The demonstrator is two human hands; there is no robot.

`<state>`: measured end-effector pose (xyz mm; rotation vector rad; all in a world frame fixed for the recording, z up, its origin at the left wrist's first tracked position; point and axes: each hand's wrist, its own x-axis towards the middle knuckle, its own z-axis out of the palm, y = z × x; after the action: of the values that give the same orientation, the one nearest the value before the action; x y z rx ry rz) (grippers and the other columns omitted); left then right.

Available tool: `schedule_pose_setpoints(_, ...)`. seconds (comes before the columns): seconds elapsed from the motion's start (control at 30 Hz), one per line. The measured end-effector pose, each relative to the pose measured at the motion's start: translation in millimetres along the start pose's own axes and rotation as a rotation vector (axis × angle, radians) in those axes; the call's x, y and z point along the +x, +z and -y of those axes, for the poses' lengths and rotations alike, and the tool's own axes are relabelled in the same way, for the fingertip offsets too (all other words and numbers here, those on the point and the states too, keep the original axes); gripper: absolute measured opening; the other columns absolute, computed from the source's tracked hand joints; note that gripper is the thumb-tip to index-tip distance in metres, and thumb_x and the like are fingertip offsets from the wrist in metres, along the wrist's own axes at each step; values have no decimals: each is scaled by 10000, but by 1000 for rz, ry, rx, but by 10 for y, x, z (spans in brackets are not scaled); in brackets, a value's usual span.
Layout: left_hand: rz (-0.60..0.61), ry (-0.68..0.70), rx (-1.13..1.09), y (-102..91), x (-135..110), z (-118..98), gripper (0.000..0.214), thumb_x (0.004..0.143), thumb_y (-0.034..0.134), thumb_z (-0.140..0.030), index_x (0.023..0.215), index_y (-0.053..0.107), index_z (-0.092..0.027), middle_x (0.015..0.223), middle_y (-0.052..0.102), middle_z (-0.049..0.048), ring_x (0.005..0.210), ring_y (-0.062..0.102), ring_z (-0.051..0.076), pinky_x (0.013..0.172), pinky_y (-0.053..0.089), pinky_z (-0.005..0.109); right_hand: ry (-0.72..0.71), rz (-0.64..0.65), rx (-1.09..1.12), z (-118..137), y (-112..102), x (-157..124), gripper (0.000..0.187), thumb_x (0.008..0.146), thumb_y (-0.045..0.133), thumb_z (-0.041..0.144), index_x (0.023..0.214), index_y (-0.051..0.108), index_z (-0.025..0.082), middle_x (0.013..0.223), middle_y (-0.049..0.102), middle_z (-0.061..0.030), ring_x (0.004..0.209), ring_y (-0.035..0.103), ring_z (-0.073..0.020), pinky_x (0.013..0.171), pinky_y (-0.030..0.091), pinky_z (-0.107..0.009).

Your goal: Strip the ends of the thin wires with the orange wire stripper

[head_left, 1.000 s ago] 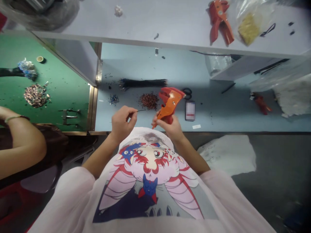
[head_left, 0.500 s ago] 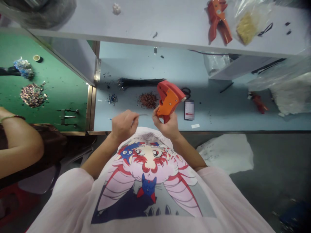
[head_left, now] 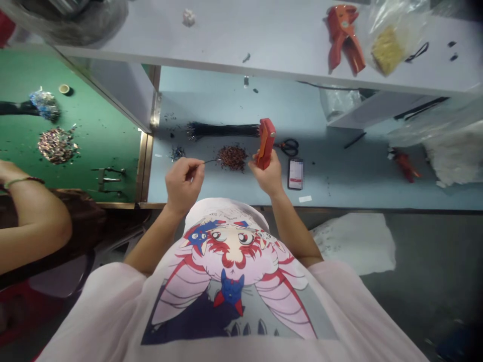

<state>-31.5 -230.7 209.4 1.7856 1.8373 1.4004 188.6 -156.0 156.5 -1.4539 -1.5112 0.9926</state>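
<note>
Wire [head_left: 210, 161]: pinched near one end by the fingers of the left hand [head_left: 184, 177], above the tabletop [head_left: 339, 171]; its tip stands free, so it can be aimed rightward.
Brown pile [head_left: 232, 157]: laid between both hands, within reach.
Orange tool [head_left: 266, 141]: gripped upright by the right hand [head_left: 269, 176], fingers closed around the handles.
Writing: none can be read.

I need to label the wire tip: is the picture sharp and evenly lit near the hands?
Head view: fairly sharp at the left hand, right hand and tool, but the wire is a faint thin line. Head view: the shelf shades the table beyond them; straight edges bow, and the lower right corner is dark and blurred.
</note>
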Motion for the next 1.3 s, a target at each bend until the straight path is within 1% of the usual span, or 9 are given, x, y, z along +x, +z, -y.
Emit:
schedule_pose_setpoints(0.1, -4, -9, -15, 21, 33, -14, 79, 817, 584, -238, 789, 633, -182, 676, 580, -18, 594, 487, 80, 576, 390, 212, 41, 178, 101, 78, -61, -160, 346, 701, 685, 267, 999, 532, 183, 899, 631, -32, 771, 591, -159, 785, 478, -342)
schedule_pose_setpoints(0.23, -16, -22, -58, 56, 67, -53, 91, 822, 587, -249, 776, 628, -181, 689, 591, -16, 607, 493, 80, 574, 393, 209, 191, 486, 382, 207, -178, -376, 358, 709, 715, 293, 996, 548, 160, 895, 622, -54, 764, 588, -160, 684, 508, -315)
schedule_pose_setpoints(0.3, -12, -15, -75, 84, 72, -88, 88, 825, 588, -247, 785, 627, -179, 689, 588, -17, 608, 494, 78, 574, 393, 207, 239, 617, 515, 283, -225, -452, 349, 719, 723, 295, 989, 554, 153, 883, 612, -57, 766, 591, -159, 667, 511, -307)
schedule_pose_setpoints(0.37, 0, -5, -90, 107, 74, -122, 87, 825, 589, -245, 786, 627, -177, 684, 583, -17, 609, 495, 78, 575, 393, 207, 243, 711, 606, 359, -262, -503, 301, 738, 716, 284, 963, 567, 151, 874, 600, -51, 755, 590, -147, 671, 510, -299)
schedule_pose_setpoints(0.43, 14, 6, -99, 117, 76, -146, 86, 824, 591, -241, 780, 627, -177, 672, 574, -18, 611, 496, 81, 576, 392, 209, 238, 762, 664, 422, -286, -535, 255, 757, 705, 273, 940, 578, 150, 868, 591, -44, 735, 587, -133, 672, 509, -290)
schedule_pose_setpoints(0.63, 42, 45, -72, 106, 75, -165, 84, 828, 590, -243, 787, 630, -180, 652, 563, -18, 599, 490, 85, 569, 378, 218, 282, 815, 765, 475, -291, -560, 298, 758, 707, 242, 997, 559, 145, 867, 596, -44, 759, 596, -137, 670, 520, -284)
schedule_pose_setpoints(0.9, 64, 91, -44, 110, 61, -177, 87, 837, 579, -235, 789, 622, -177, 668, 584, -10, 608, 502, 90, 583, 386, 224, 282, 867, 773, 481, -236, -565, 280, 760, 708, 248, 977, 563, 148, 863, 590, -36, 732, 590, -128, 646, 529, -279)
schedule_pose_setpoints(1.13, 64, 96, -49, 97, 63, -193, 89, 843, 573, -238, 793, 618, -180, 671, 585, -12, 600, 495, 89, 580, 391, 224, 291, 826, 691, 499, -226, -574, 209, 803, 665, 280, 908, 552, 139, 715, 580, -4, 585, 579, -105, 560, 504, -254)
schedule_pose_setpoints(1.3, 75, 101, -32, 98, 63, -191, 85, 840, 578, -238, 796, 620, -179, 672, 585, -13, 590, 490, 86, 573, 384, 223, 249, 803, 648, 493, -182, -586, 223, 834, 617, 339, 783, 500, 157, 558, 542, 33, 461, 517, -87, 453, 428, -218)
